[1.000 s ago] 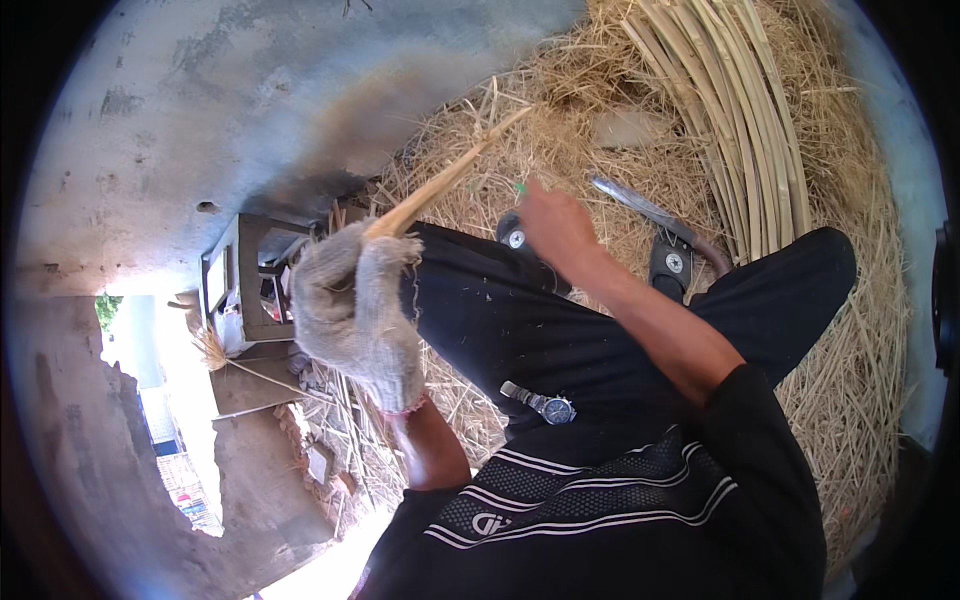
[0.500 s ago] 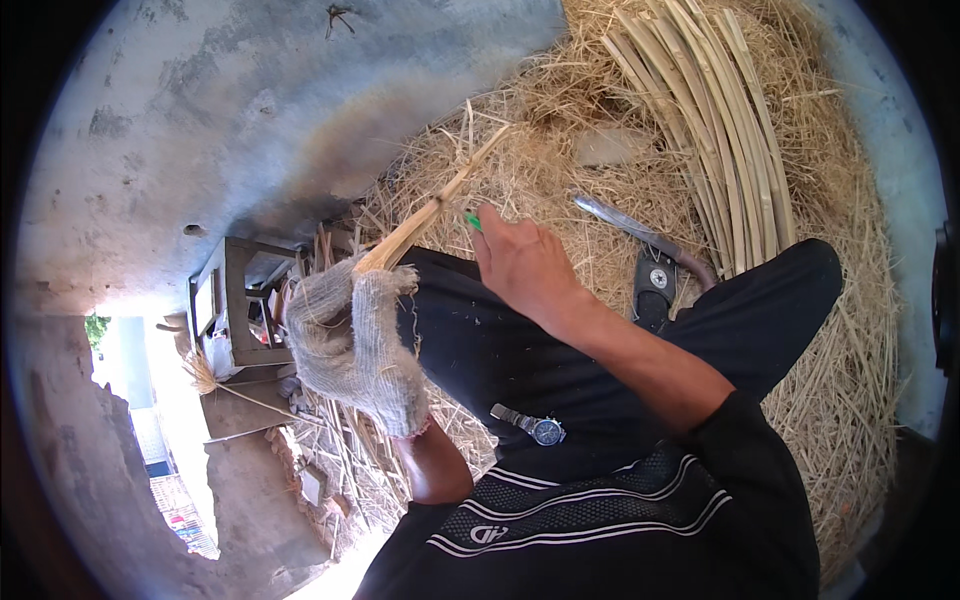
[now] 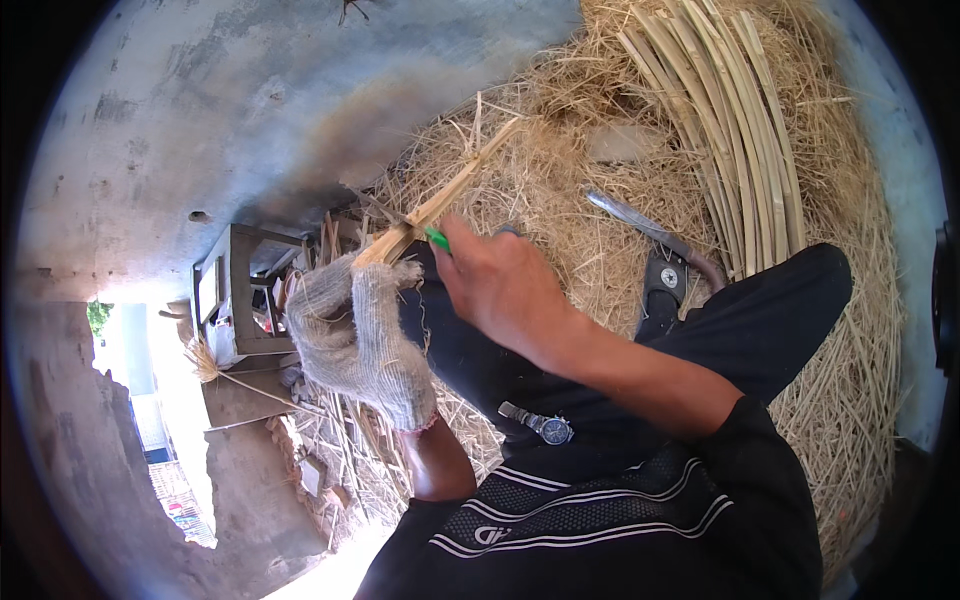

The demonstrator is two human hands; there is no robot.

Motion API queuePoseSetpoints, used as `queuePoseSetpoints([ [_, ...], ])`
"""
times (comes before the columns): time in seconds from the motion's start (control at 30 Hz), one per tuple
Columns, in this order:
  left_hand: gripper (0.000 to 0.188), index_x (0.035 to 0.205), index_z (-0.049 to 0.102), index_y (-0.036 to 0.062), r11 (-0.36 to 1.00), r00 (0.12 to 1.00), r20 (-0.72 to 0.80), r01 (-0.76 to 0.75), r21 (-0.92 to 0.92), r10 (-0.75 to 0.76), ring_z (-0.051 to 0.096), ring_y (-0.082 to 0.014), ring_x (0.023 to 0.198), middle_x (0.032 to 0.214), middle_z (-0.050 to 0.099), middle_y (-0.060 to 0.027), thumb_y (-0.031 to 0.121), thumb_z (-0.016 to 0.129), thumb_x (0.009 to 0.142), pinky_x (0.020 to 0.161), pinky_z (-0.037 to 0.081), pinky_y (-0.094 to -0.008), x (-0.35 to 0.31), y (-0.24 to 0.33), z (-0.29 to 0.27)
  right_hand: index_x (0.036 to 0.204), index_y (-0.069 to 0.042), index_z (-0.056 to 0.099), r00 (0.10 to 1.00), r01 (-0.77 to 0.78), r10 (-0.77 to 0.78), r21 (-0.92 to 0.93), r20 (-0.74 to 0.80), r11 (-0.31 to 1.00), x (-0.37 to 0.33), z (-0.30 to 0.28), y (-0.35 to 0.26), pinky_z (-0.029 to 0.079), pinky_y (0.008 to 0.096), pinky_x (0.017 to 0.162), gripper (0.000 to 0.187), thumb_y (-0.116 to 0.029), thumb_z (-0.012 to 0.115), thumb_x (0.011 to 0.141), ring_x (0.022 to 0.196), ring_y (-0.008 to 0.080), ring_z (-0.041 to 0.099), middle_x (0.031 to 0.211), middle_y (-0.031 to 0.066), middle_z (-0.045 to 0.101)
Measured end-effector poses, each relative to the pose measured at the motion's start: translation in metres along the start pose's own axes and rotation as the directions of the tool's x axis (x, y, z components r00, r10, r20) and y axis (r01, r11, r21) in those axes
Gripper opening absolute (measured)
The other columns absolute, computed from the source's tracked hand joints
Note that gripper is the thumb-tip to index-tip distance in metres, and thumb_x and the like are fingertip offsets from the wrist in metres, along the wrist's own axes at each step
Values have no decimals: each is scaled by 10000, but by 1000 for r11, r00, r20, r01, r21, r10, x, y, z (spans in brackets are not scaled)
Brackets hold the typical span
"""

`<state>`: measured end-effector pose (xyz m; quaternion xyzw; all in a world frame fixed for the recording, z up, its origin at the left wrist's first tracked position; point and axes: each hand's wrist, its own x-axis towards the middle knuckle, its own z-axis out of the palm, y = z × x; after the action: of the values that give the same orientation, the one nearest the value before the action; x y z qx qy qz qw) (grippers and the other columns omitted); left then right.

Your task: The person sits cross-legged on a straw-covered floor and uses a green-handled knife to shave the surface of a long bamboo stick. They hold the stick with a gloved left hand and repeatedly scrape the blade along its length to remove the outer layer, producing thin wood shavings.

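Observation:
My left hand (image 3: 355, 330), in a grey knitted work glove, is closed round the near end of a pale split bamboo strip (image 3: 462, 183). The strip slants up and away to the right, and thin slivers stick out near its far end. My bare right hand (image 3: 500, 285) grips a green-handled knife (image 3: 437, 238) just right of the glove. The knife's narrow dark blade crosses the strip a little beyond the gloved fingers. Most of the handle is hidden in my fist.
Shavings (image 3: 560, 190) cover the floor. A curved blade with a brown handle (image 3: 640, 222) lies by my shoe (image 3: 665, 280). Long bamboo strips (image 3: 735, 130) are bundled at the far right. A wristwatch (image 3: 553, 430) rests on my lap; a frame-like stand (image 3: 240, 290) is at left.
My right hand has moved left and toward me with the knife, down along the strip toward the glove. The left hand keeps its hold, nearly still. The view has shifted slightly.

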<state>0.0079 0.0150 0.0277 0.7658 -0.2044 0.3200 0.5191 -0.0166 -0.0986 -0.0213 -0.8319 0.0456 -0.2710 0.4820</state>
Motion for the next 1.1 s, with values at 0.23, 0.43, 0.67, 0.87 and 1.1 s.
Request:
queuePoseSetpoints([
  [0.23,104,975,606,-20,990,995,-10,96,-104,-98,681,-149,657,858,698,-130,38,676,925,662,539,-248,16,-13,-14,971,-10,524,996,-84,82,-302,-20,950,9,45,77,517,543,566,167,-171,567,958,646,457,650,612,256,596],
  [0.43,132,990,595,-23,962,983,97,172,-213,-154,679,-143,672,820,693,-119,43,689,924,670,551,-264,-3,-2,-19,1037,1,513,987,-135,141,-79,81,988,10,2,32,508,568,619,207,-203,505,1000,691,500,637,676,295,612],
  [0.67,138,1014,597,-30,946,983,90,178,-271,-160,683,-157,673,836,692,-124,43,679,931,651,569,-278,-2,3,-8,1023,-16,494,957,-199,221,-129,189,971,-1,-5,33,506,592,688,177,-190,478,994,749,511,645,721,296,636],
  [0.87,159,1016,624,-28,977,990,81,129,-173,-116,684,-149,670,808,707,-114,72,704,922,670,556,-268,-4,2,-10,1022,-35,511,976,-116,122,-44,179,992,0,8,17,529,562,670,175,-202,536,976,753,462,673,724,277,641],
  [1.1,135,1016,622,-24,993,995,75,73,-96,-66,693,-160,675,803,701,-116,62,684,933,669,572,-273,13,-14,-21,1039,-24,508,991,-85,102,-185,84,979,8,36,65,502,586,615,189,-198,537,973,688,482,647,695,278,627],
])
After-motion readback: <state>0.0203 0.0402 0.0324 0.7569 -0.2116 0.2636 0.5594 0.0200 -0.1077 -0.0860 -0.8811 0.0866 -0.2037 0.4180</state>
